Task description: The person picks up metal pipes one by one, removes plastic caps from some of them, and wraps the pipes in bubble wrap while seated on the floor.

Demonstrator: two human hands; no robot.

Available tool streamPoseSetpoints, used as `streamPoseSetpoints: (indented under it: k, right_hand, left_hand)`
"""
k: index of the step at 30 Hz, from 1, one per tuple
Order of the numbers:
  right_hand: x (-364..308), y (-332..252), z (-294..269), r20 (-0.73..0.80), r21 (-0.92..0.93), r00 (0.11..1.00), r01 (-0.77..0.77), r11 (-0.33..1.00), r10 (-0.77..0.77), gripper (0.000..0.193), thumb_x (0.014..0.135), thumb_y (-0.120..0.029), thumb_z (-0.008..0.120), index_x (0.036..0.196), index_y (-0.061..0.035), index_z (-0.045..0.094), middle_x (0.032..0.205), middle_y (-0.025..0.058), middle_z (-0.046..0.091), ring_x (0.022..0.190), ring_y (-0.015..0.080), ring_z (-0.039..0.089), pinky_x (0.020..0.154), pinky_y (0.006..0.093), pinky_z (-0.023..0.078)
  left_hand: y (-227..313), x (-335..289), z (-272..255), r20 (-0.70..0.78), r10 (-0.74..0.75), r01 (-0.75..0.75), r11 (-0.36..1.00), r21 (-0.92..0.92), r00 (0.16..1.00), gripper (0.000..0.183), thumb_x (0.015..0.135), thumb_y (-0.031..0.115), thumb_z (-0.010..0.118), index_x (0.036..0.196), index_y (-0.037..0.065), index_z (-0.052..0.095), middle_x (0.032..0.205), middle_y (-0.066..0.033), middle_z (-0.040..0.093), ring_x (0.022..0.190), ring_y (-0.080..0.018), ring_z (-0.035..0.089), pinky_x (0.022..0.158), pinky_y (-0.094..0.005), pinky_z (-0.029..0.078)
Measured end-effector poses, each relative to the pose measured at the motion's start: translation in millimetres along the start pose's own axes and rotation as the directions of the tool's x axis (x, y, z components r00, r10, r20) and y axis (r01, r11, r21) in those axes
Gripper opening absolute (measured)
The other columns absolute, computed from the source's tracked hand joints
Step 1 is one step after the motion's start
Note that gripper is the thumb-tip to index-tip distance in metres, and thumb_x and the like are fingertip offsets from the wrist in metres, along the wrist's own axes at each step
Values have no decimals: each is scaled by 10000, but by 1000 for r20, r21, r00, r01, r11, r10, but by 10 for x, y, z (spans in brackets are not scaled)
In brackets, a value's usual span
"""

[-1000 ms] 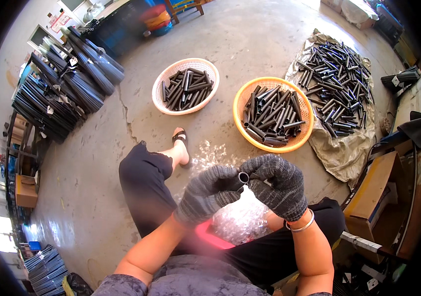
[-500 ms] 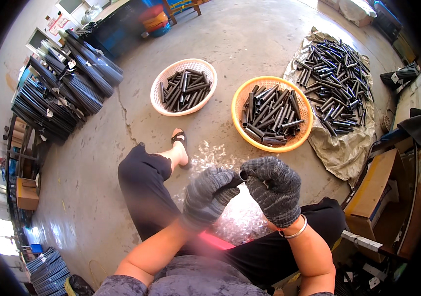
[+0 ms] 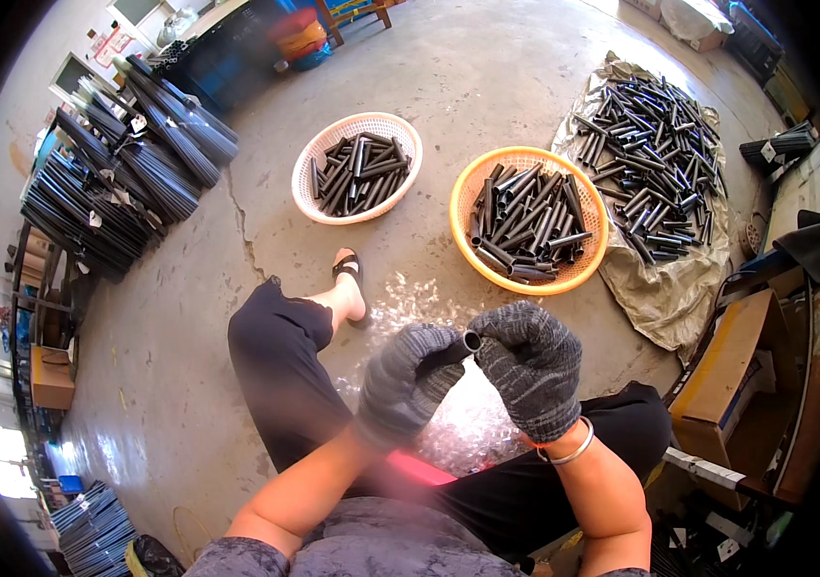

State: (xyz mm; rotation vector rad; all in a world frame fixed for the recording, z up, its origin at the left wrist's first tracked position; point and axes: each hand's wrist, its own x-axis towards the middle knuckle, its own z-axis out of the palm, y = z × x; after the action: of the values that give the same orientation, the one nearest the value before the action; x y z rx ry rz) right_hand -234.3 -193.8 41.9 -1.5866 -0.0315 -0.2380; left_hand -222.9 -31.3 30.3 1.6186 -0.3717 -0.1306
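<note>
My left hand, in a grey knitted glove, is closed around a short black tube. The tube's round open end points up and to the right, between my two hands. Right at that end, my right hand, gloved the same way, has its fingers curled and pressed together; what lies inside them is hidden. Below both hands, between my legs, is a heap of clear plastic scraps, with more scraps scattered on the floor beyond.
Ahead stand a pale pink basket and an orange basket, both holding black tubes. Farther right, a big pile of tubes lies on a beige sheet. A cardboard box is at right; bundled long rods lean at left.
The black tube's end now shows more plainly between my hands, tilted slightly upward. My right fingers have shifted a little at its end; the baskets and pile are unchanged.
</note>
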Motion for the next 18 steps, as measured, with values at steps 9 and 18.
streamPoseSetpoints:
  k: [9, 18]
  right_hand:
    - [41, 120, -33, 33, -40, 998, 61, 997, -60, 159, 729, 56, 629, 868, -19, 642, 787, 55, 620, 694, 107, 570, 634, 244, 464]
    - [170, 336, -138, -79, -19, 997, 4, 1000, -5, 128, 759, 62, 617, 854, -25, 620, 785, 17, 589, 685, 71, 531, 630, 220, 447]
  left_hand:
    - [-3, -17, -85, 270, -250, 353, 816, -458, 930, 410, 704, -64, 733, 1061, 48, 564, 944, -41, 615, 874, -121, 581, 793, -283, 491]
    - [156, -29, -310, 406, -247, 460, 656, -598, 880, 436, 655, -50, 765, 1036, 35, 570, 931, -70, 602, 824, -177, 590, 678, -333, 517]
